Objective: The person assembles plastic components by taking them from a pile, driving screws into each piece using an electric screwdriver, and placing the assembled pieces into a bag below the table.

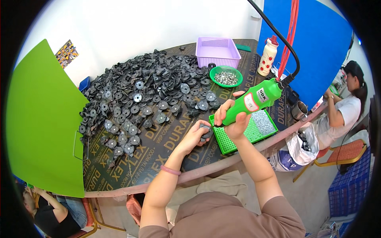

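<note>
My left hand (pixel 192 137) is closed around a small round black plastic part (pixel 205 133), held above the table near the tray's left corner. In my right hand (pixel 235 123) is a green electric screwdriver (pixel 256 97), tilted with its tip down toward the black part. Whether the tip touches the part is hard to make out. Below the screwdriver lies a green perforated tray (pixel 226 143), with many small silvery pieces (pixel 263 122), probably screws, heaped at its right end. A large pile of similar black parts (pixel 154 79) covers the table's left and far side.
Behind the tray are a green bowl (pixel 212 79) of small metal pieces and a purple basket (pixel 219 62). A bottle (pixel 268 57) and a metal cup (pixel 299 110) stand rightward. A black cable (pixel 278 33) hangs above the screwdriver. Green (pixel 43 119) and blue panels (pixel 313 43) flank the table; people sit beyond both.
</note>
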Demonstrator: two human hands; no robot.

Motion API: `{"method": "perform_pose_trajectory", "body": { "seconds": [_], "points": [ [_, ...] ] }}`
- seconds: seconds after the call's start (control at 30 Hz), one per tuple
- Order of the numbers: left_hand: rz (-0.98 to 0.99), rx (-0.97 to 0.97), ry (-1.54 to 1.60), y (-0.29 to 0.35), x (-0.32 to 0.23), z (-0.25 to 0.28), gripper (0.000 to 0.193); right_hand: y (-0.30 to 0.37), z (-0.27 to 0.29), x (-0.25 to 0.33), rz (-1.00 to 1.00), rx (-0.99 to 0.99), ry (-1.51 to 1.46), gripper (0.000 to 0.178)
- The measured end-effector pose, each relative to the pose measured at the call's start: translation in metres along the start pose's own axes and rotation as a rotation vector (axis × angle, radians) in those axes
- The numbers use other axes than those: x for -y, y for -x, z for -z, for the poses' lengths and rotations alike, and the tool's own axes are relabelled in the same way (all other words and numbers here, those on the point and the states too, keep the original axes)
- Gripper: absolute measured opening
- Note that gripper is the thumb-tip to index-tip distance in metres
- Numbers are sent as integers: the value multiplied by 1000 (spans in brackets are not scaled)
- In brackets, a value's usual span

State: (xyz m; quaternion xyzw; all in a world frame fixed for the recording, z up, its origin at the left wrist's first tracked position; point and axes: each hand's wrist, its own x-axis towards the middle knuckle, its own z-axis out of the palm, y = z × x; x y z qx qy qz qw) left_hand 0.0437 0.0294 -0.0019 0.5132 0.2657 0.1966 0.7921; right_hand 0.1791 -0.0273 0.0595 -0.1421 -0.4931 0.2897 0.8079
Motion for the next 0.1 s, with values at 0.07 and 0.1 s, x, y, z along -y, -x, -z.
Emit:
{"method": "perform_pose_trajectory", "body": {
  "seconds": [0.07,0.1],
  "points": [
    [8,14,2,0,0,2,19,0,-1,0,3,4,1,66],
    [17,28,4,0,1,3,19,0,-1,0,3,5,0,66]
  ]
}}
